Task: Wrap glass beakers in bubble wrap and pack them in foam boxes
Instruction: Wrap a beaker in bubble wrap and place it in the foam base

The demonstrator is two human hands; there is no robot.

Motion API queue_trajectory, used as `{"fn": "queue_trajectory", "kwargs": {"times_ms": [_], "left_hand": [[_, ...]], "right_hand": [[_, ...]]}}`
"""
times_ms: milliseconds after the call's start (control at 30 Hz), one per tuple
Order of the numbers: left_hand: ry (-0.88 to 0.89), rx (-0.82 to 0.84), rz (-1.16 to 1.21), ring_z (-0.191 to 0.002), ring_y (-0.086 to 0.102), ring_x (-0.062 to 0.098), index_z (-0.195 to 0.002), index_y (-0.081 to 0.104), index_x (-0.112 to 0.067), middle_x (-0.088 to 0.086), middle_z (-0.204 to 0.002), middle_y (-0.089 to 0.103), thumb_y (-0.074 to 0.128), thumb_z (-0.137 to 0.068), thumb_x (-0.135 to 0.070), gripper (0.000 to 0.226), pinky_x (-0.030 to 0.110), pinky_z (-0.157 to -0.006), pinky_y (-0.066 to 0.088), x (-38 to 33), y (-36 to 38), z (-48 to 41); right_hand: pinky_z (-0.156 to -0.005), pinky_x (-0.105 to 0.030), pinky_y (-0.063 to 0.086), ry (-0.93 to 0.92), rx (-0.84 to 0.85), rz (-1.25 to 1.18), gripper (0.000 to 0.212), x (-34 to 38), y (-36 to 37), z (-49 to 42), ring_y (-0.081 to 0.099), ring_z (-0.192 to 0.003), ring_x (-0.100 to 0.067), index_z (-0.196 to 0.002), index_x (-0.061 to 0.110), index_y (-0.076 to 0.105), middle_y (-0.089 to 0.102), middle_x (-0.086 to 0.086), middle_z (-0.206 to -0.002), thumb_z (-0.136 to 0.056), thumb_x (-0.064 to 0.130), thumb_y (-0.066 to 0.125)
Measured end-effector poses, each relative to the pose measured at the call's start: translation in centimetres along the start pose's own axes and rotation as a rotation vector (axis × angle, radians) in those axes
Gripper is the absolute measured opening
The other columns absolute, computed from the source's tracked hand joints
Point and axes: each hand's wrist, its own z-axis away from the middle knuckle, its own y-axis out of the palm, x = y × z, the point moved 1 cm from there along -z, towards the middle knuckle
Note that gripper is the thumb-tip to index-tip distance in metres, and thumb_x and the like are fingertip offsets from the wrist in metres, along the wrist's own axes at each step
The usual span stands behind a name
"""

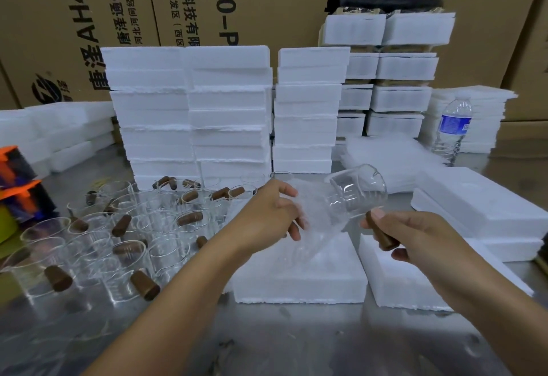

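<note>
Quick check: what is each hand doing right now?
Left hand: grips the clear bubble wrap sheet.
Right hand: grips the brown handle of the clear glass beaker.

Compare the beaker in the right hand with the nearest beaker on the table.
The held beaker is tilted in the air; nearest table beaker stands upright. The right hand grips the held beaker's handle; the table beaker's is free. Bubble wrap in the left hand meets only the held one. Both: clear glass, brown handle.
</note>
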Motion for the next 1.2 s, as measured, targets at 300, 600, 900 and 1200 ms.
{"fn": "queue_trajectory", "kwargs": {"times_ms": [300, 600, 900, 1200], "left_hand": [[0.129, -0.048, 0.022, -0.051, 0.057, 0.002, -0.099, 0.048, -0.025, -0.012, -0.057, 0.064, 0.053, -0.096, -0.02, 0.008, 0.012, -0.055, 0.046, -1.1, -0.4, 0.3], [0.177, 0.103, -0.093, -0.054, 0.054, 0.002, -0.097, 0.043, -0.023, -0.014, -0.057, 0.063, 0.055, -0.094, -0.024, 0.012, 0.023, -0.068, 0.045, -2.0, 0.6, 1.7], [0.402, 0.12, -0.359, -0.058, 0.051, -0.003, -0.09, 0.038, -0.031, -0.011, -0.066, 0.062, 0.053, -0.095, -0.022, 0.018, 0.009, -0.053, 0.035, -3.5, 1.5, 2.3], [0.636, -0.5, -0.138, -0.095, 0.05, 0.001, -0.107, 0.043, -0.021, -0.008, -0.103, 0.052, 0.056, -0.092, -0.02, 0.02, 0.004, -0.083, 0.033, -2.8, 0.5, 2.7]], "right_hand": [[-0.043, -0.013, 0.027, -0.143, 0.063, 0.451, 0.043, 0.1, -0.5, -0.2, 0.029, -0.044, -0.006, -0.08, -0.004, 0.063, 0.039, 0.0, -0.057, -0.091, 0.036, 0.053], [-0.046, -0.017, 0.03, 0.272, 0.339, 0.117, 0.045, 1.8, 0.5, -2.2, 0.043, -0.048, -0.007, -0.042, 0.02, 0.065, 0.054, 0.007, -0.051, -0.085, 0.033, 0.064], [-0.035, -0.013, 0.017, 0.424, 0.571, 0.229, 0.028, 4.4, 1.3, -3.4, 0.021, -0.035, -0.005, -0.058, 0.013, 0.059, 0.043, 0.008, -0.041, -0.086, 0.015, 0.064], [-0.034, -0.008, 0.03, 0.446, 0.507, -0.395, 0.033, 2.6, 2.8, -3.2, 0.032, -0.032, -0.001, -0.069, 0.008, 0.071, 0.058, -0.004, -0.055, -0.09, 0.0, 0.047]]}}
